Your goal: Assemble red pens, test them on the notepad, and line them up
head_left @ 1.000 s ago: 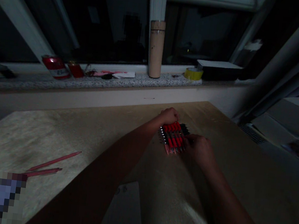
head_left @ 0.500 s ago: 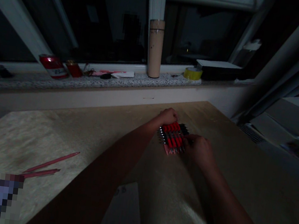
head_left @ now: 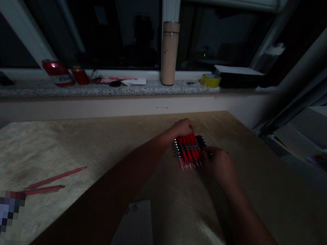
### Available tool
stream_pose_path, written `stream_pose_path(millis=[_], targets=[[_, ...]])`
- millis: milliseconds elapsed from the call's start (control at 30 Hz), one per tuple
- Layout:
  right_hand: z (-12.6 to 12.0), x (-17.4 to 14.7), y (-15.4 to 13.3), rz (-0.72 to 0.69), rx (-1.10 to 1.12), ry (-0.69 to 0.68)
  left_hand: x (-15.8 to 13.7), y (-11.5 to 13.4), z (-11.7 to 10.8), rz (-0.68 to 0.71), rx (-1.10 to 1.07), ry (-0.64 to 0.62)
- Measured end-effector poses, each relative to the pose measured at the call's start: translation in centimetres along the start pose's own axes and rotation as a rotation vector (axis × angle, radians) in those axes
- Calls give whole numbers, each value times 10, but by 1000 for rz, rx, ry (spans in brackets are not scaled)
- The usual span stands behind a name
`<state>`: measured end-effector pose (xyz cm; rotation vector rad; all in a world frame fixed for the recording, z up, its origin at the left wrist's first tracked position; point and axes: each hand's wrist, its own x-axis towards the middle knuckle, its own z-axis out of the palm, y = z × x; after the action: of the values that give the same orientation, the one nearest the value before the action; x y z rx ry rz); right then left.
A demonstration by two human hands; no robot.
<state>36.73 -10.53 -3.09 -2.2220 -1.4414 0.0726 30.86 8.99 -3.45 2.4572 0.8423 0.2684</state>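
Note:
Red, black and silvery pens lie close together in a crosswise stack on the table, red ones on top. My left hand reaches over to the far end of the stack, its fingers closed at the tips of the red pens. At the right side of the stack, my right hand has thumb and fingers pinched against the pen ends. Dim light and the fingers themselves hide exactly which pens each hand touches.
Two pinkish-red pens lie at left on the cloth-covered table. A pale flat board lies near me. Along the sill stand a red can, a small red jar, a beige flask and yellow tape.
Almost nothing differs. Both hands stay at the stack, with only a slight shift of the right fingers; the pens look the same.

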Motion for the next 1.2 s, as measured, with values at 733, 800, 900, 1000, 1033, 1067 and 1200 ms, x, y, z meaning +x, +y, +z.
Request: stream_pose_path(millis=[733, 800, 900, 1000, 1033, 1067, 1200], targets=[[-3, 1, 3, -1, -17, -8, -6, -13, -7, 15, 10, 45], [-3, 1, 2, -5, -16, -15, -7, -13, -8, 16, 2, 52], [-2, 0, 0, -11, -10, -22, -8, -13, -8, 21, -12, 59], [-1, -1, -1, -16, 10, -21, -7, -13, -6, 25, -27, 55], [-1, -1, -1, -16, 13, -20, -6, -13, -6, 25, -31, 54], [-1, -1, -2, -19, 14, -20, -6, -13, -6, 24, -36, 54], [0, -1, 0, -26, 19, -23, -5, -13, -5, 9, -68, 57]])
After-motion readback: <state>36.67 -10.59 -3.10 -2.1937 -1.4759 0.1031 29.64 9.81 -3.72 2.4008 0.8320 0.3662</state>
